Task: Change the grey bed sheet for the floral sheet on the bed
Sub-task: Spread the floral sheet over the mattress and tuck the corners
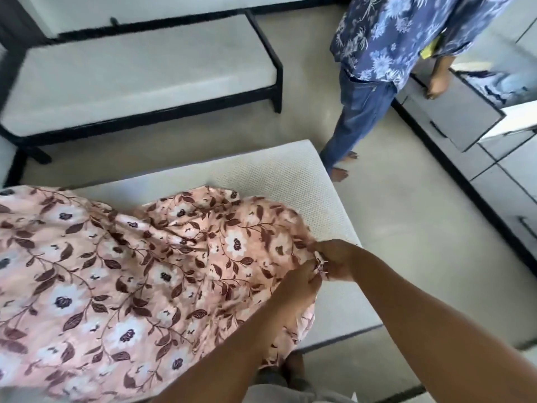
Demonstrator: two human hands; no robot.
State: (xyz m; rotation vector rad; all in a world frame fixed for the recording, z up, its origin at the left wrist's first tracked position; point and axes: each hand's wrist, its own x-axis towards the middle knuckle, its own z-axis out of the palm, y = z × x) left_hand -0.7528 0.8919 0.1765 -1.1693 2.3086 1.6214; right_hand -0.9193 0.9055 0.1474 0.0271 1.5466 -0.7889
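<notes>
Nothing readable here tbh, no text, labels or numbers on the floral sheet (116, 271) or mattress (290, 175).

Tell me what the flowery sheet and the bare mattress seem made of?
The floral sheet: thin, matte woven cloth, perhaps cotton or a blend; it crumples into soft folds. The mattress: a white textile cover, likely knitted, going by its fine honeycomb texture.

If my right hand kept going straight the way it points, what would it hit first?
Probably the bunched floral sheet: your right hand points left across the mattress and pinches the sheet's edge, though depth is unclear.
</notes>
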